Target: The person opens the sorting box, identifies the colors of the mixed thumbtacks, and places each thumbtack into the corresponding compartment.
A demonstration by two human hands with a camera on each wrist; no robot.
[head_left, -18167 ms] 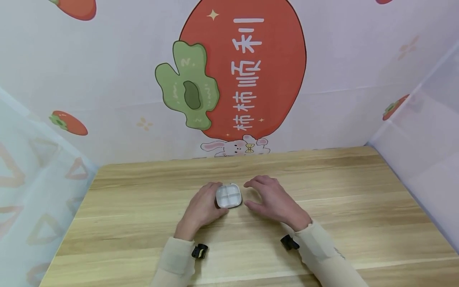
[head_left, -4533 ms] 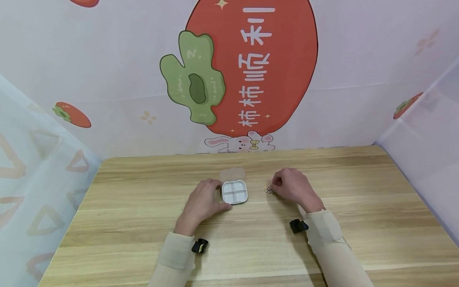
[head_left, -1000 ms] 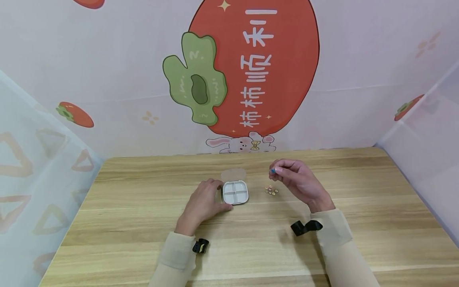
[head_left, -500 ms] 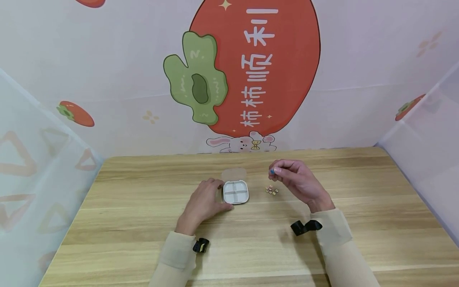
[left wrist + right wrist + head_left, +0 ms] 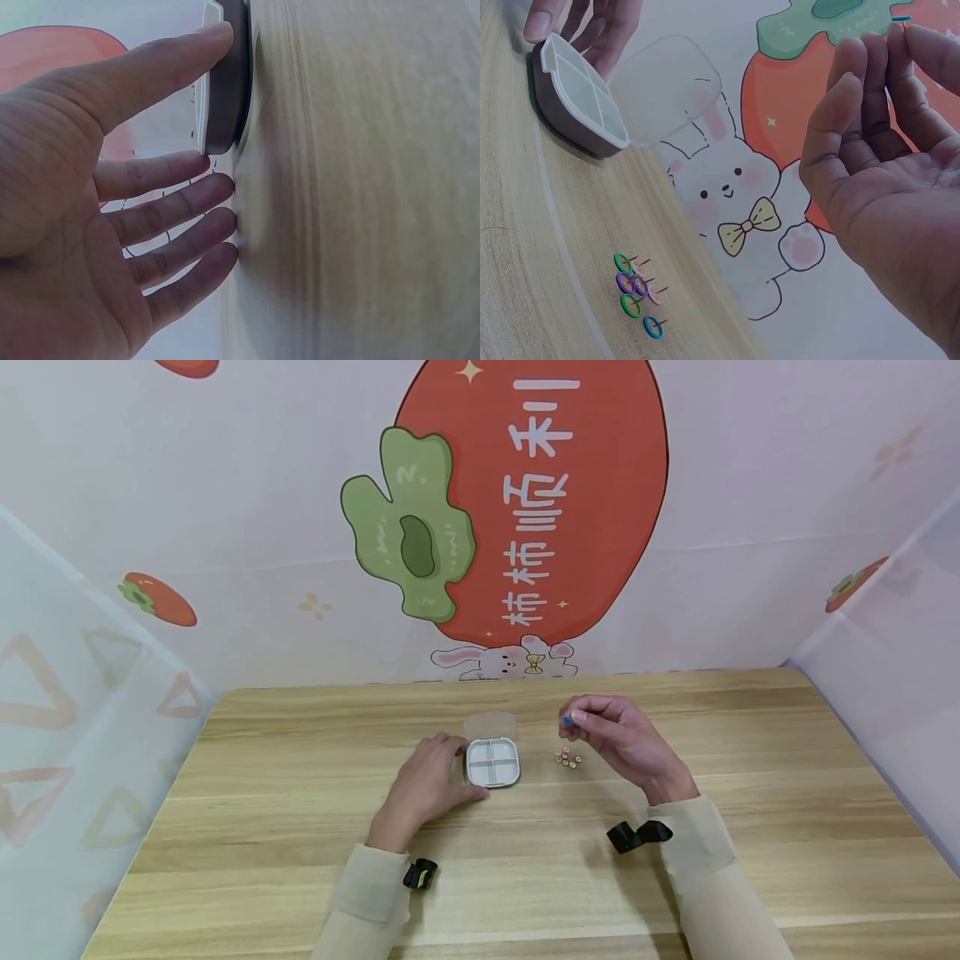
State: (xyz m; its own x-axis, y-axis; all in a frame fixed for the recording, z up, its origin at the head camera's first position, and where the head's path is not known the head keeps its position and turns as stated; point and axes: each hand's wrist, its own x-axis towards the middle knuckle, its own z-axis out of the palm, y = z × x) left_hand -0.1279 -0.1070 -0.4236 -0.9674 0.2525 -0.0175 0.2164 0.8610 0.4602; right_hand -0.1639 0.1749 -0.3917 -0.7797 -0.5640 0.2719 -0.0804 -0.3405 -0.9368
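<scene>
A white four-compartment pill box (image 5: 492,762) with a dark base sits on the table, its clear lid (image 5: 489,725) swung back behind it. My left hand (image 5: 427,783) steadies it, thumb on the near side and index fingertip at the far corner; the other fingertips touch the tabletop in the left wrist view. Raised above the table, my right hand (image 5: 626,745) pinches a blue thumbtack (image 5: 902,18) between thumb and index finger, point downward in the right wrist view. Below that hand lie several coloured thumbtacks (image 5: 625,283), green, purple, pink and blue, with their points up. No tack shows inside the compartments.
The wooden table (image 5: 300,860) runs back to a wall sheet (image 5: 262,485) printed with a large persimmon and a rabbit. Pale side sheets stand at left and right. A small black camera is strapped at each wrist.
Eighteen seconds ago no lid or tacks were visible on the table. Since 4.5 seconds ago my right hand has risen from the tacks with a blue one; lately it shifts slightly left.
</scene>
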